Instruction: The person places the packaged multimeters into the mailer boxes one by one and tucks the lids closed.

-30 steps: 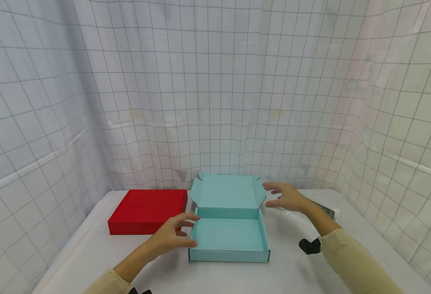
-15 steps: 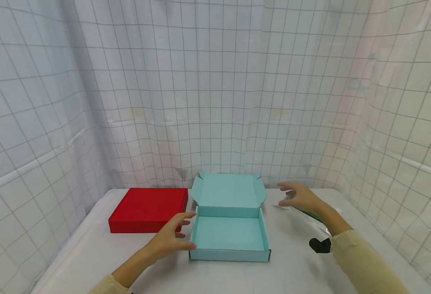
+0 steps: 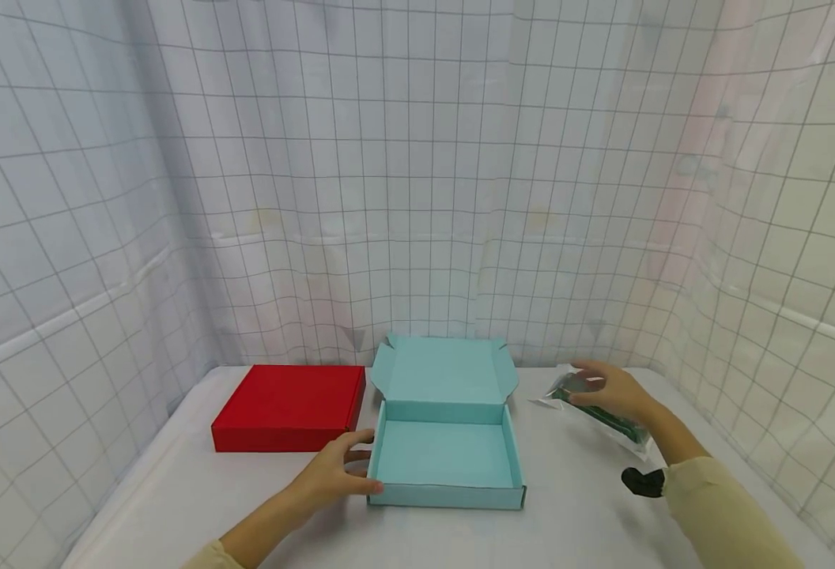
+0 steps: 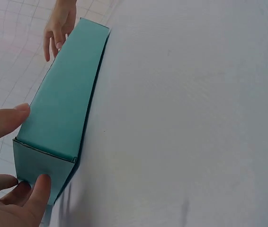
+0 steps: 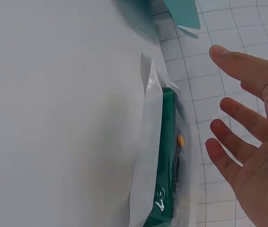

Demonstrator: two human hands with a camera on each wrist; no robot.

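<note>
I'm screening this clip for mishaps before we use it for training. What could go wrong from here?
The right hand hovers by a green item inside a loose clear plastic bag; the fingers might catch only film, letting the item slip.
The left hand touches the left side of the open turquoise mailer box; pressing harder could shift the box or bow its wall.

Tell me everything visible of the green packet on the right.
The packet looks like clear, glossy plastic with a flared end, around a dark green item bearing a small orange mark. It lies diagonally on the white tablecloth, right of the open turquoise box. The right grip is near, not touching.
</note>
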